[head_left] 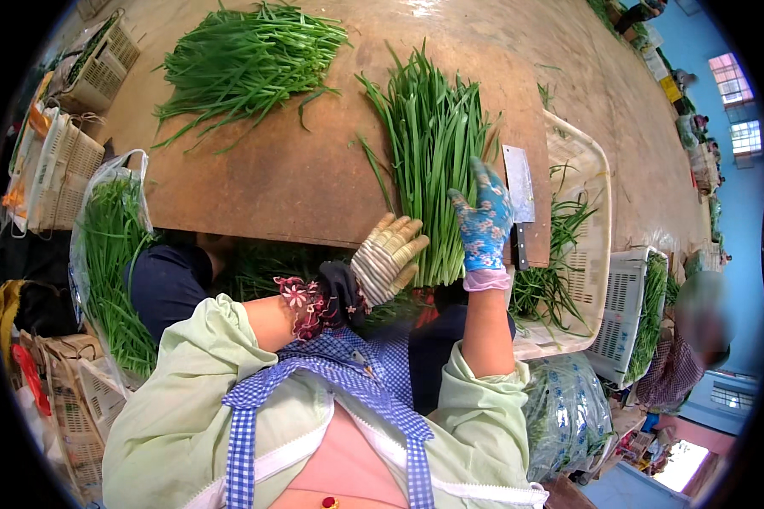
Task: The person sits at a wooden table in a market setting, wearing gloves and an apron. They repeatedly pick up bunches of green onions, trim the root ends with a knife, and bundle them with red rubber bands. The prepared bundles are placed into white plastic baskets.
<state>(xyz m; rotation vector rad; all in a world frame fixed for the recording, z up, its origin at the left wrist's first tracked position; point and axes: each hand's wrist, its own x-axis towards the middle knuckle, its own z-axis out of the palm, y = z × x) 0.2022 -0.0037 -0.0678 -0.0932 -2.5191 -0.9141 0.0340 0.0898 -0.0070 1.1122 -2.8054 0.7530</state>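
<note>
A thick bunch of garlic chives lies on the brown wooden board, leaf tips far and cut ends hanging over the near edge. My left hand, in a striped cream-and-brown work glove, lies along the bunch's left side near the cut ends, fingers stretched out. On its right side rests my right hand, in a blue flowered glove, with thumb and fingers apart. Neither hand is closed around the stems. Just right of that hand lies a cleaver with a black handle, towards the board's right edge.
Another heap of chives lies at the board's far left. A cream plastic basket holding loose greens stands right of the board. A clear bag of greens is at left. A grey crate and a person are farther right.
</note>
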